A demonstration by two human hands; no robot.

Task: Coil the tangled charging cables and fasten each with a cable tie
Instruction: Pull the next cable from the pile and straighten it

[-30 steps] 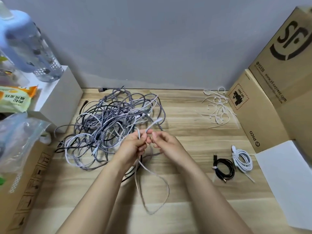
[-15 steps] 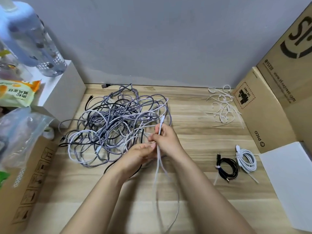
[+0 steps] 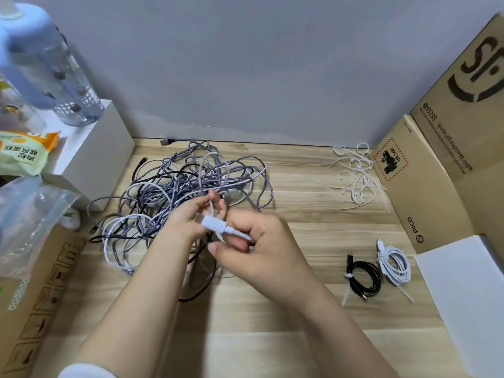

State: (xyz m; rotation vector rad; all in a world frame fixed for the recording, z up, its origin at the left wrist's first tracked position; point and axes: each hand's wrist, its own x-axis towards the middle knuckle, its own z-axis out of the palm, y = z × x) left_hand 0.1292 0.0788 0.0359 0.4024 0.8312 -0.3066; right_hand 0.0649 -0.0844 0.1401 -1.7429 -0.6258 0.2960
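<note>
White connector (image 3: 214, 223) now across both hands

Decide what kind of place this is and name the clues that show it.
Probably a home desk or small packing corner: a light wooden tabletop against a plain grey wall, brown cardboard shipping boxes leaning at the right, and a clear plastic water bottle on a white box.

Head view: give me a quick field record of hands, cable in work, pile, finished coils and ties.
left hand: pinching white USB cable plug
right hand: grip on same cable's cord
tangled pile of grey, black and white braided cables: behind hands
finished: black tied coil, white tied coil
loose white cable ties: far right
</note>
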